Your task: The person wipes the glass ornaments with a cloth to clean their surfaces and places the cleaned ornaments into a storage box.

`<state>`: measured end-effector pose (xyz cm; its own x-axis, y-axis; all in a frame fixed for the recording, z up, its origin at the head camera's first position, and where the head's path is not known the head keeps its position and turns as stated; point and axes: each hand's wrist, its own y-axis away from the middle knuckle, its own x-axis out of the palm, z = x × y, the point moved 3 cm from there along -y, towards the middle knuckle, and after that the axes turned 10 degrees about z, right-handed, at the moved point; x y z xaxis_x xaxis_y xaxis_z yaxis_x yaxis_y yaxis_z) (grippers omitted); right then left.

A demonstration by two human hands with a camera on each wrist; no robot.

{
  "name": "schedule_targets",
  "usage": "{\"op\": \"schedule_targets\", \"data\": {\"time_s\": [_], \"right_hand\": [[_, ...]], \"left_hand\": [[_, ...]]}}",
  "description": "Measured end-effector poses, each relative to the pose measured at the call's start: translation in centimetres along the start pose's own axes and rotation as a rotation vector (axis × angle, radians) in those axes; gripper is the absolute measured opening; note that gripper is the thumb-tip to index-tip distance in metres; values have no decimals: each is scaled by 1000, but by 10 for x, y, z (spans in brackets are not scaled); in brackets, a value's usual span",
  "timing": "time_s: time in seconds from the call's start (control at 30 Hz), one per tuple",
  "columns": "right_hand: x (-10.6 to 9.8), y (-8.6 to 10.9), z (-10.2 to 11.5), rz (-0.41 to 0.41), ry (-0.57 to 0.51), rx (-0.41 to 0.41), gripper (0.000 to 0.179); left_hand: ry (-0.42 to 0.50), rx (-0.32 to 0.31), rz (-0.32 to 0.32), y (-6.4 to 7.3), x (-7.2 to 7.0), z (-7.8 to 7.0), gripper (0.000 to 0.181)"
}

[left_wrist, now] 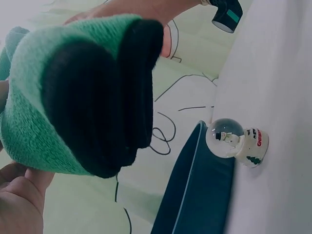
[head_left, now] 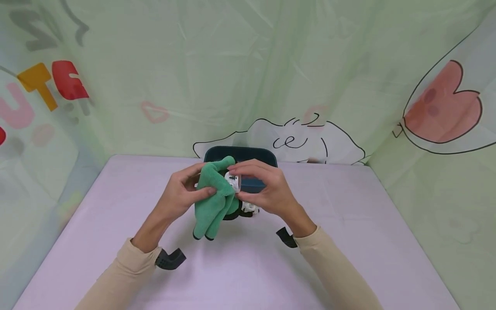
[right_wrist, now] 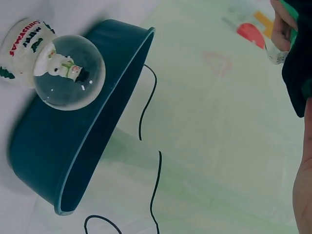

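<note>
Left hand (head_left: 182, 189) has its fingers clamped on the cloth (head_left: 207, 198), thumb across the near face. Cloth is green plush with short fuzzy pile, dark black on the other face, bunched in thick rounded folds, two tails hanging down, held up over the worktop (head_left: 333, 228) just in front of the tub.

Right hand (head_left: 267, 185): fingers above, thumb below, pinched on a white piece (head_left: 232, 181) with dark marks and a smooth curved edge. Cloth covers most of it; can't tell what it is.

Globe (right_wrist: 53, 68) stands upright on the worktop, near side of the tub (right_wrist: 48, 141): clear glassy sphere, snowman inside, round white base, lettering plus green relief. Tub is dark teal, smooth, plastic-looking, rounded corners, flared walls, thin rim. Worktop is pale lilac, matte. Backdrop (head_left: 232, 77) is thin wrinkled green sheeting with line drawings.
</note>
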<state>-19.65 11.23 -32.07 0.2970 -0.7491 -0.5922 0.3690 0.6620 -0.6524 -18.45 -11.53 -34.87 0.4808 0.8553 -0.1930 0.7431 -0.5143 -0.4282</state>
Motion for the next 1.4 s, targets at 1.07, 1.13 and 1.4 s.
{"op": "schedule_targets", "data": {"time_s": [1.07, 1.13, 1.4], "right_hand": [[-5, 3, -5, -36, -230, 489, 17], [-4, 2, -5, -30, -253, 484, 18], [-4, 3, -2, -18, -339, 412, 37]], "left_hand": [[-306, 229, 20, 0, 9, -6, 63], [-298, 238, 9, 0, 8, -6, 63], [-168, 193, -14, -2, 7, -5, 62]]}}
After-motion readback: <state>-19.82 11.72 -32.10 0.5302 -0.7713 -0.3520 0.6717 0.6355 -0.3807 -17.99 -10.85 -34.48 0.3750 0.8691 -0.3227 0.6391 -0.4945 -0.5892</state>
